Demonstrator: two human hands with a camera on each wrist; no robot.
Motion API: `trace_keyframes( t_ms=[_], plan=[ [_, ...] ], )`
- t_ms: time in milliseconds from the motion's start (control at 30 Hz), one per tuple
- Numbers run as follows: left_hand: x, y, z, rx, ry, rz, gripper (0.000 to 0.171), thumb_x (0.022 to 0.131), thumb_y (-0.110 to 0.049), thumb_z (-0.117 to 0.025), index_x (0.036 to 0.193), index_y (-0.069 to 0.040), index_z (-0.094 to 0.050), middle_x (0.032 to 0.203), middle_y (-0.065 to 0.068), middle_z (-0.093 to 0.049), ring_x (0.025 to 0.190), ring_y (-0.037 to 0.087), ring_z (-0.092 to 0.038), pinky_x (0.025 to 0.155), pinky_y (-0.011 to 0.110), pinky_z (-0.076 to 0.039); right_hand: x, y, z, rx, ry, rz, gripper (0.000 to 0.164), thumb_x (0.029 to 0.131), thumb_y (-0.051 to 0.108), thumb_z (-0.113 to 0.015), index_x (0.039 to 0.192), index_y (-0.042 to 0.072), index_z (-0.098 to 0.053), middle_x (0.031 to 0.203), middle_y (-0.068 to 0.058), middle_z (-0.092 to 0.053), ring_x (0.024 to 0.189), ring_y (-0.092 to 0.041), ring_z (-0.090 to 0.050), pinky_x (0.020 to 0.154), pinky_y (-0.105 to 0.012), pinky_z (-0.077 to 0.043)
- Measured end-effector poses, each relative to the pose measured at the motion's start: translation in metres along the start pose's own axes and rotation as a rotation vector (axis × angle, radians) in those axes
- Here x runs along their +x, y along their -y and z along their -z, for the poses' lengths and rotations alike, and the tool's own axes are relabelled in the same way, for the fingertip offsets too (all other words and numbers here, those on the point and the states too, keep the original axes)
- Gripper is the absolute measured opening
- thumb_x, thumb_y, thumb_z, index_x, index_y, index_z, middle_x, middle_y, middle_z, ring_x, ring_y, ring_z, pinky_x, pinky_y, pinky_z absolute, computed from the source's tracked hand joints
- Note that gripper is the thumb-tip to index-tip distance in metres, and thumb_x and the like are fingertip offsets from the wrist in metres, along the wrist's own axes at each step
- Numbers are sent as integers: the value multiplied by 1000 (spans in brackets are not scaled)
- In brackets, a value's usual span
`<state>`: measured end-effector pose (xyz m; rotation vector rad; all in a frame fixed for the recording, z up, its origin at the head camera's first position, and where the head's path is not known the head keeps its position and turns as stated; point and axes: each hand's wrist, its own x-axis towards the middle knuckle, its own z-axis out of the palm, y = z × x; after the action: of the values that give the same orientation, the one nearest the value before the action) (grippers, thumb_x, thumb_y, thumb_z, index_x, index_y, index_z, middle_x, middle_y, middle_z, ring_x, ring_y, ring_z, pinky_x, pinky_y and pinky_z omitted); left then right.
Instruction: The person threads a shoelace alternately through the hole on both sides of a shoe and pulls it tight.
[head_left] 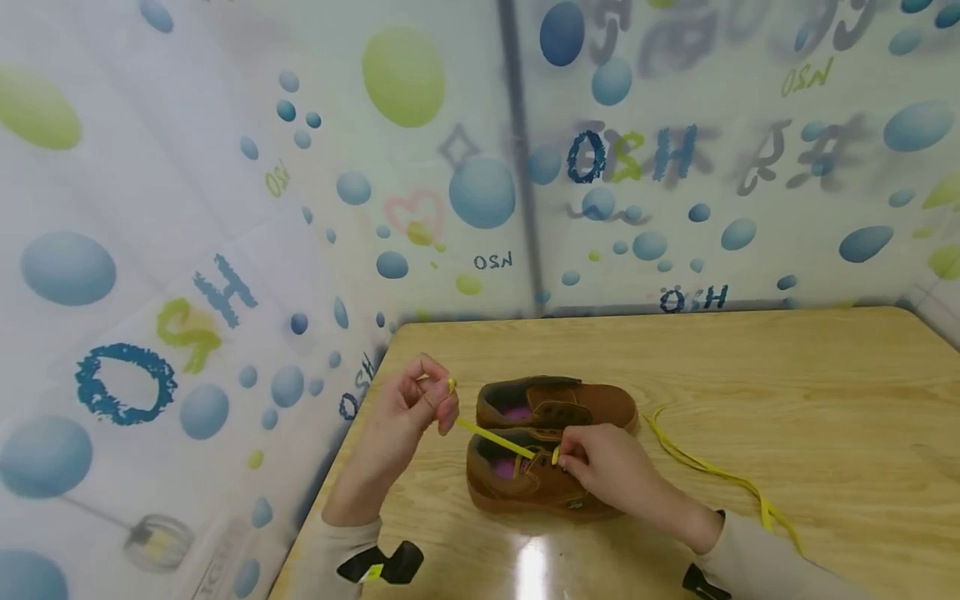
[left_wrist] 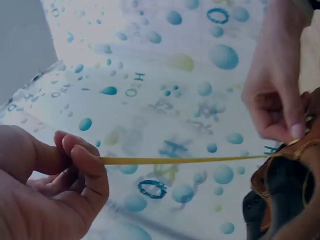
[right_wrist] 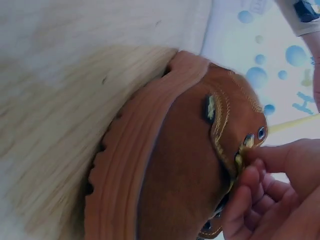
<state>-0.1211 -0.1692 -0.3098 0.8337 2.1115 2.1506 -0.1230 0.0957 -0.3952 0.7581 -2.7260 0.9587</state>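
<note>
Two brown shoes lie side by side on the table, toes to the right; the near shoe has a yellow shoelace threaded through some of its eyelets. My left hand pinches that lace and holds it up left of the shoe, drawn straight, as the left wrist view shows along its stretch. Over the near shoe's eyelets, my right hand pinches a short piece of yellow lace between thumb and fingers. Behind it sits the far shoe, with no lace showing in its eyelets.
A second yellow lace lies loose on the wooden table, right of the shoes. Bubble-patterned sheeting stands along the table's back and left sides.
</note>
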Motion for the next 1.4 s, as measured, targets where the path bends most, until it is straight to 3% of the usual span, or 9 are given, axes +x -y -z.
trace_keyframes(
  t_ms=[133,267,567,733,900,1000,1100,1233,1400],
  plan=[
    [-2,-10,1,218,36,56,13,104,-11,-48,100,1,-51,66,1,-53,56,15,-48,55,26,-43,0,0,0,-7,-3,-21,14,86,13,-75,78,19,-66,58,14,-54,50,4,-40,47,-17,-35],
    [2,-11,0,372,57,148,12,104,-10,-48,102,-1,-54,65,6,-51,54,17,-46,53,24,-40,0,-2,-1,7,10,-47,14,87,14,-75,79,18,-64,58,13,-53,49,3,-40,46,-17,-35],
    [3,-23,-4,530,80,211,12,103,-9,-49,101,0,-56,63,3,-44,51,9,-37,49,23,-33,-1,-4,-2,-27,19,-19,17,87,16,-75,79,20,-61,60,14,-54,49,4,-39,45,-17,-33],
    [20,0,-14,808,168,283,14,102,-21,-56,104,-11,-66,72,1,-62,58,7,-47,55,25,-41,-4,-7,-3,3,15,-32,16,88,16,-74,81,19,-60,59,14,-51,48,4,-38,45,-17,-32],
    [30,41,-30,1194,288,268,13,93,-27,-69,91,-18,-77,84,-6,-74,68,4,-62,63,25,-50,-6,-11,-4,52,-13,9,17,89,14,-72,85,18,-56,60,14,-51,49,6,-38,47,-17,-35],
    [30,61,-42,1404,355,242,21,88,-27,-74,68,-20,-73,65,-10,-67,54,2,-51,51,23,-44,-7,-13,-4,114,-10,22,15,92,9,-68,93,14,-54,62,13,-51,49,6,-39,47,-18,-36],
    [27,75,-53,1605,352,153,38,82,-25,-77,52,-22,-55,53,-9,-53,48,5,-42,43,26,-40,-7,-17,-2,175,7,4,14,95,4,-60,106,8,-53,64,10,-52,48,5,-42,46,-19,-38],
    [24,85,-62,1737,296,24,39,73,-26,-81,53,-22,-48,53,-8,-52,47,7,-46,40,31,-42,-5,-21,2,199,38,-26,23,96,2,-56,118,5,-53,64,8,-53,47,3,-46,46,-20,-39],
    [20,96,-67,1804,223,-4,38,64,-36,-86,54,-21,-52,52,-8,-52,46,9,-49,40,31,-42,-4,-24,2,212,73,-34,24,96,3,-56,120,6,-54,63,8,-54,46,2,-48,46,-21,-41]
  ],
)
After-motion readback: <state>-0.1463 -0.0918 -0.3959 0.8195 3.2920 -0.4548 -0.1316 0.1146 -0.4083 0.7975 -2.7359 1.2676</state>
